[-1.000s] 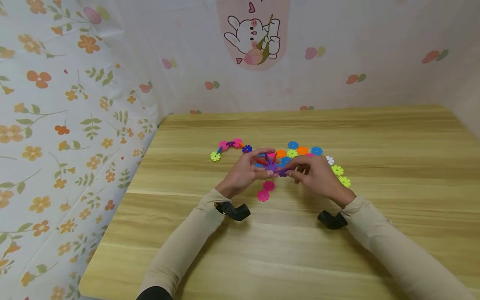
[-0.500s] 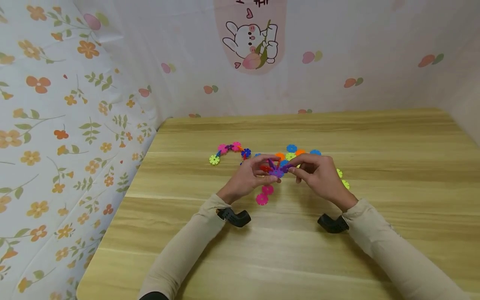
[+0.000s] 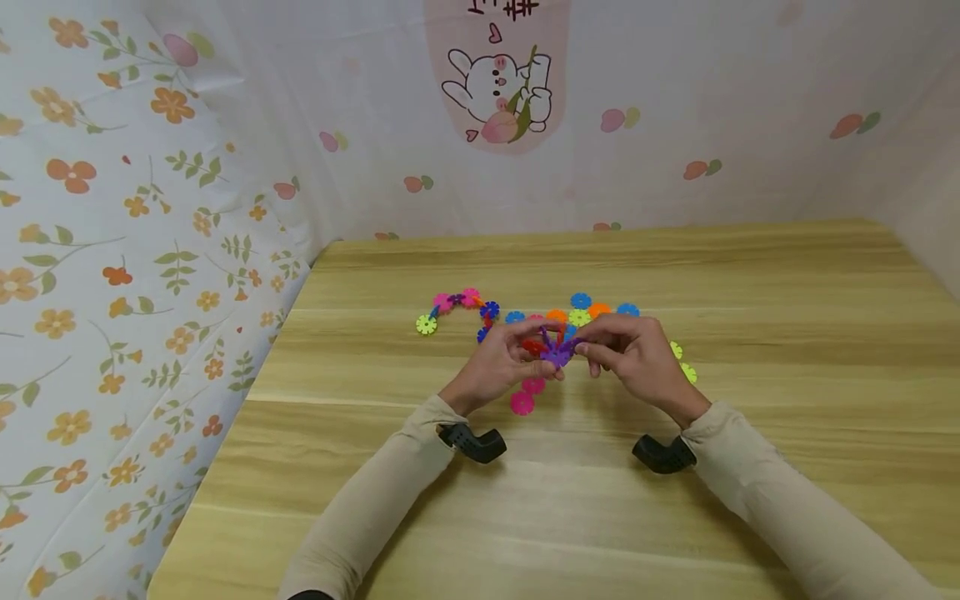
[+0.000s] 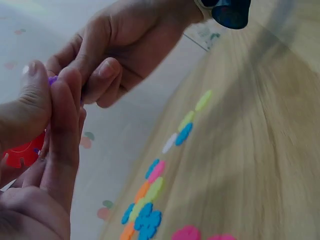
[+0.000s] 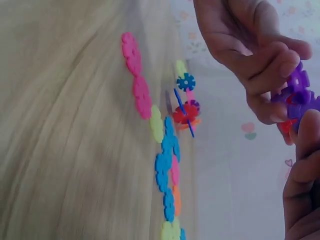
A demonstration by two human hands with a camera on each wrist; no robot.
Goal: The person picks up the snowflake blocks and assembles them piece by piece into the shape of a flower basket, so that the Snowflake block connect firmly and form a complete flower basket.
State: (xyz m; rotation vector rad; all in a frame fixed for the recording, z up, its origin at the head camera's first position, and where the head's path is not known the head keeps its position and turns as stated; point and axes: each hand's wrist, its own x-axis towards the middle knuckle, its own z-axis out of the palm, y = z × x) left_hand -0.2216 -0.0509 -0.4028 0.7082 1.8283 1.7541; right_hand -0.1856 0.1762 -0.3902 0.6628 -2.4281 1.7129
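Just above the table, my left hand (image 3: 491, 371) holds a small cluster of notched plastic discs between its thumb and fingers. Purple discs (image 5: 300, 107) face outward in the cluster, and a red disc (image 4: 24, 154) shows by the left palm. From the other side, my right hand (image 3: 637, 358) pinches a purple disc at the cluster's right edge with thumb and index finger. The fingers partly cover the joint, so how deeply the pieces interlock cannot be seen.
A curved chain of linked discs (image 3: 456, 299) stands at the left on the wooden table (image 3: 600, 508). Behind the hands lies a flat row of blue, orange and yellow discs (image 3: 580, 317). Pink discs (image 3: 522, 403) lie in front, yellow-green ones (image 3: 687, 373) at right.
The purple disc in my right fingers has gone from sticking out low at the cluster's right to angling upward against it. The head view has tilted slightly up.
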